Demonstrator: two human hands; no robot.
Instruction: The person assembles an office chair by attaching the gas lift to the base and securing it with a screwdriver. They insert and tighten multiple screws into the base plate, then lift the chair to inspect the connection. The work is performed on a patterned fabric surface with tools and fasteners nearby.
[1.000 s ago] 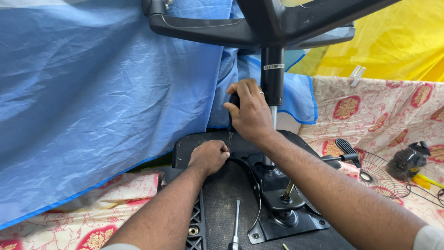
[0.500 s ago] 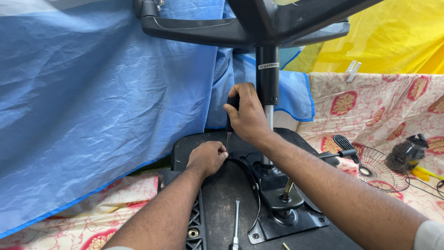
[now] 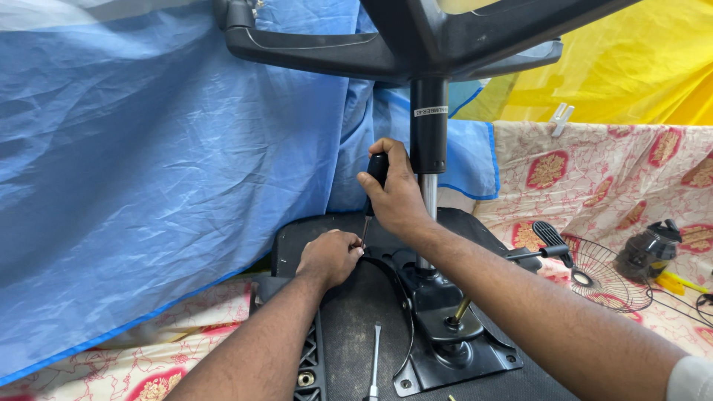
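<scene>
Black-handled screwdriver [image 3: 373, 182] now stands higher in the clamped right hand [image 3: 397, 189]; left hand [image 3: 330, 256], fingers closed, steadies its tip on the upturned chair seat [image 3: 356, 312].

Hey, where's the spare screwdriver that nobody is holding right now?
In the head view, the spare screwdriver lies at bottom centre on the upturned chair seat, between the left forearm and the metal mechanism plate.

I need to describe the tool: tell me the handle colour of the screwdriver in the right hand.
Black, seen in the head view: the screwdriver's handle.
</scene>
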